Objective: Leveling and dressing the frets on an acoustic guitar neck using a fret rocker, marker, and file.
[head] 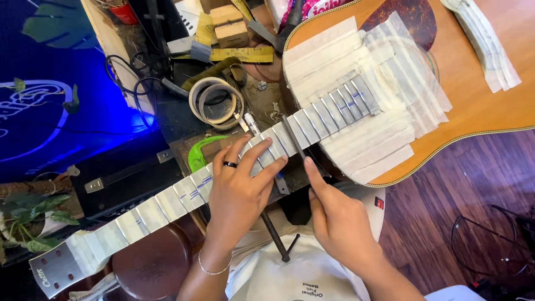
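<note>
The fingers [257,157] of the left hand [237,192] lie spread and flat on the tape-covered guitar neck [167,202], while the right hand [334,220] is pinched closed on a thin dark metal file [294,139] set across one fret. It seems fret filing on the wooden acoustic guitar [479,95]; the next stroke needs level, light pressure

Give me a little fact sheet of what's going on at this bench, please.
Left hand: flat on the taped guitar neck, black ring on one finger
Right hand: gripping a thin dark file laid across the frets
Guitar body: orange-brown, masked with pale tape strips near the neck
Nearby: masking tape rolls, green curved tool
Floor: dark wood
</note>
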